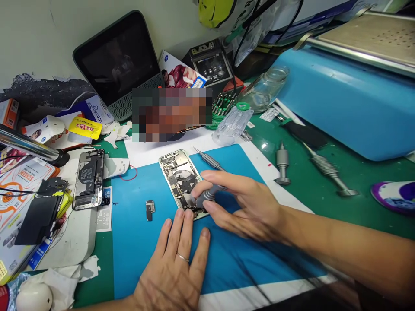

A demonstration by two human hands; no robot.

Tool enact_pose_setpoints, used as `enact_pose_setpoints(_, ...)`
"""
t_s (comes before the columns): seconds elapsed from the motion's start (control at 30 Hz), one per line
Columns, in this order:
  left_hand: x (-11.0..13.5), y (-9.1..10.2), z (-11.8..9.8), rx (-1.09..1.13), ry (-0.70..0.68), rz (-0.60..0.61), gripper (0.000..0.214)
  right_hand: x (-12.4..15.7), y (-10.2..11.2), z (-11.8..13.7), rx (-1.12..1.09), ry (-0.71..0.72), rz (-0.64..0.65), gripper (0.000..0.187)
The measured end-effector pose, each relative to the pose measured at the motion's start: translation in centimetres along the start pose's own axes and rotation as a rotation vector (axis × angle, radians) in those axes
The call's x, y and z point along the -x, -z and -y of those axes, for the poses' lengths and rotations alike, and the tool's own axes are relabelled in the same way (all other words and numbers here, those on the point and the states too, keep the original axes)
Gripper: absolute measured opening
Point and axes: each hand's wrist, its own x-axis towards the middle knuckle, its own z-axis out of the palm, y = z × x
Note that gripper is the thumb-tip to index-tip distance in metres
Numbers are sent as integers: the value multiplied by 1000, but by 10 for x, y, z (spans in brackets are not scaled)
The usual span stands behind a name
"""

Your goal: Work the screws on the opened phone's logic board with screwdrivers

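Observation:
An opened phone housing [185, 176], its inner parts exposed, lies at a slant on the blue mat [136, 255]. My right hand [240, 203] is closed on a grey screwdriver [207, 196], which it holds over the lower part of the housing. The screwdriver's tip is hidden. My left hand [177, 259] lies flat with fingers stretched out, fingertips at the housing's lower edge. A small dark phone part [150, 210] sits to the left of the housing. Behind my right hand lies another thin screwdriver [209, 160].
A second opened phone [88, 179] rests at the left by stacked boxes [22, 185]. Two grey screwdrivers [282, 162] [327, 168] are on the green mat at the right. Behind stand a bit holder [223, 103], a glass jar [267, 88] and a screen device [118, 60].

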Motion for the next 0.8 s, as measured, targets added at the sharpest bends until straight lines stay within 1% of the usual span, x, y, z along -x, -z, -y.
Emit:
enact_pose_setpoints(0.03, 0, -1, 0, -16, 1, -13, 90, -1, 0, 0, -3, 9, 0, 71)
enact_pose_setpoints(0.13, -1, -5, -1, -99, 13, -76, 57, -3, 1, 1, -3, 20, 5, 65)
enact_pose_setpoints(0.2, -1, -8, -1, -133, 15, -107, 46, -4, 1, 2, -4, 25, 8, 61)
enact_pose_setpoints(0.37, -2, -12, 0, -149, 9, -163, 42, -6, 1, 0, -8, 58, 17, 59)
enact_pose_setpoints(0.57, -2, -11, -1, -141, 16, -177, 41, -6, 2, 0, -79, 67, 13, 60)
enact_pose_setpoints(0.7, -2, -11, -2, -148, 17, -188, 39, -4, 2, 0, -194, 101, 62, 56)
enact_pose_setpoints(0.8, -2, -11, -1, -142, 19, -195, 40, -2, 1, 1, -231, 109, 98, 54)
